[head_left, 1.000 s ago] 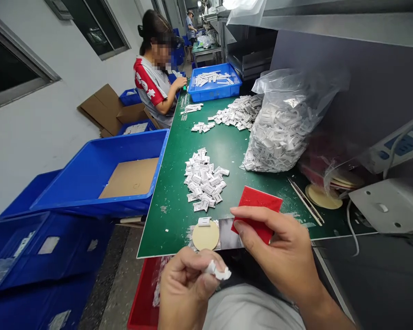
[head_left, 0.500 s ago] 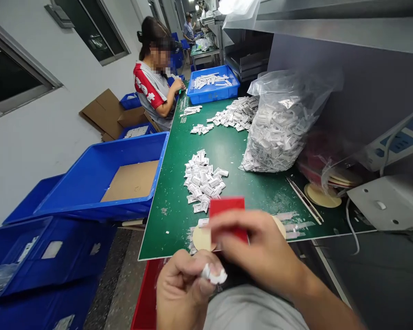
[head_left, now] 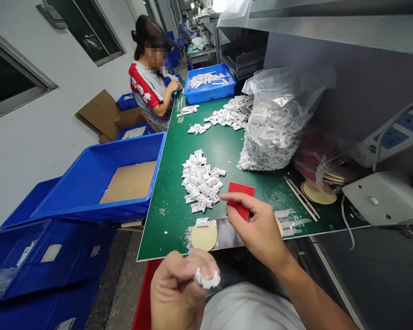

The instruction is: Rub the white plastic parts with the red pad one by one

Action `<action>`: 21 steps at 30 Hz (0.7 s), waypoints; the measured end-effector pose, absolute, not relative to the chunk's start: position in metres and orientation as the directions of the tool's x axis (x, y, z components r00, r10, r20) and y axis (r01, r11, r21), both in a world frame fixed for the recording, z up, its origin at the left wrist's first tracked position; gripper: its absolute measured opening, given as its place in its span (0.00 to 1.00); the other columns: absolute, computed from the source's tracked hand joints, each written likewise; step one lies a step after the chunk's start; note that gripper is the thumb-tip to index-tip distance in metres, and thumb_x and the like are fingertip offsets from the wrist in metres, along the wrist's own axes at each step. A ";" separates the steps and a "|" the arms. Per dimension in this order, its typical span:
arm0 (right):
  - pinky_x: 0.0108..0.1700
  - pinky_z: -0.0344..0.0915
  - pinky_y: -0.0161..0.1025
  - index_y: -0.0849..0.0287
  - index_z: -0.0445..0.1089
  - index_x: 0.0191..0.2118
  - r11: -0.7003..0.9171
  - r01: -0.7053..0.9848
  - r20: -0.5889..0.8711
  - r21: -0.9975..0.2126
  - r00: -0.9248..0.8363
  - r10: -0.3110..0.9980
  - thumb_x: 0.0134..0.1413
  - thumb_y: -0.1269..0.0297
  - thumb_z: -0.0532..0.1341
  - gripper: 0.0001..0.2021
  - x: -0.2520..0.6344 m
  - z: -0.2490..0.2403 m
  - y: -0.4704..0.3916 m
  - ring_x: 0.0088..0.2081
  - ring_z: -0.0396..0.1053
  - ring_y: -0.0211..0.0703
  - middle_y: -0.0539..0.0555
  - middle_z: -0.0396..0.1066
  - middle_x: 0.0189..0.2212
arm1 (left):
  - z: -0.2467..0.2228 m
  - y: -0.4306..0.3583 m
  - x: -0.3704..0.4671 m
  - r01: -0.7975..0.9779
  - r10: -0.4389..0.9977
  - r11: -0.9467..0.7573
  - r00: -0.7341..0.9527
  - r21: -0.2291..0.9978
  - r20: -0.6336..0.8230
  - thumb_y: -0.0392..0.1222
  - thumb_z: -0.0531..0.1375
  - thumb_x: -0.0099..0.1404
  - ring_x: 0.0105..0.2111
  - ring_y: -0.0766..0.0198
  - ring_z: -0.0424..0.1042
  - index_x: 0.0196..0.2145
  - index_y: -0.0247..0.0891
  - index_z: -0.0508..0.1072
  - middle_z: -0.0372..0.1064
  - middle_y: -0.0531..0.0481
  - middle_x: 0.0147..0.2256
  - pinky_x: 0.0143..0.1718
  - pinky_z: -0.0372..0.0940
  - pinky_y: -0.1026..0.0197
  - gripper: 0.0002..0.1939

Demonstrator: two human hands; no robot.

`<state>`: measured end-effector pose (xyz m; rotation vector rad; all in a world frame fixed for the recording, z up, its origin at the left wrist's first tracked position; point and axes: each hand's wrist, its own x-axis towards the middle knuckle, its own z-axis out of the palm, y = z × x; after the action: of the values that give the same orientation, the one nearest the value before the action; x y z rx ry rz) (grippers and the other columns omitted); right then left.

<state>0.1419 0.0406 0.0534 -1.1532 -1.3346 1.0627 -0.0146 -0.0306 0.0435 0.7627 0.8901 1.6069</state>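
Pinched between the thumb and fingers of my left hand (head_left: 184, 286) is a small white plastic part (head_left: 207, 278) with a curved notch, held in front of the table's near edge. My right hand (head_left: 256, 222) is over the table with thumb and index finger apart, nothing visible between them. It partly covers a red rectangular sheet (head_left: 241, 191) on the green tabletop. A round cream disc (head_left: 203, 237) lies near the edge, with one white part (head_left: 202, 222) at its rim. Beyond is a pile of similar white parts (head_left: 201, 181).
A clear bag of white parts (head_left: 271, 128) stands at the right, near tweezers (head_left: 301, 197). A blue tray (head_left: 209, 96) sits at the far end, where a co-worker (head_left: 149, 73) is seated. A large blue bin (head_left: 89, 169) stands left of the table.
The red sheet, blurred under my right hand before, now lies farther back and right, turned at an angle. My right hand's fingers have spread. My left hand still holds the white part.
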 end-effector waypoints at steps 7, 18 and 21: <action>0.42 0.71 0.24 0.41 0.82 0.47 0.157 -0.154 0.168 -0.976 -0.064 0.984 0.63 0.68 0.67 0.12 0.152 0.057 0.028 0.38 0.79 0.33 0.41 0.84 0.39 | 0.033 -0.024 -0.014 0.042 0.810 -0.517 -0.299 0.855 0.504 0.36 0.74 0.58 0.36 0.62 0.79 0.37 0.47 0.81 0.84 0.58 0.31 0.40 0.75 0.58 0.11; 0.47 0.71 0.27 0.41 0.83 0.47 -0.179 -0.491 0.127 -0.853 -0.528 0.840 0.66 0.60 0.67 0.08 0.182 0.061 0.015 0.41 0.78 0.35 0.44 0.83 0.41 | 0.047 -0.036 -0.031 0.665 0.545 -0.710 0.311 0.231 0.779 0.27 0.64 0.68 0.55 0.56 0.77 0.46 0.31 0.81 0.83 0.47 0.48 0.54 0.76 0.57 0.10; 0.43 0.70 0.23 0.42 0.83 0.46 -0.025 -0.312 0.052 -0.950 -0.238 0.970 0.68 0.65 0.65 0.10 0.182 0.053 0.026 0.39 0.78 0.33 0.43 0.84 0.40 | 0.049 -0.039 -0.033 0.668 0.558 -0.716 0.375 0.201 0.740 0.27 0.63 0.68 0.57 0.56 0.76 0.47 0.31 0.80 0.82 0.47 0.50 0.55 0.75 0.58 0.11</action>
<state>0.1824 0.0259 0.0529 -0.8326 -1.1440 1.5084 -0.0330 -0.0392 0.0488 2.7124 1.2168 1.3719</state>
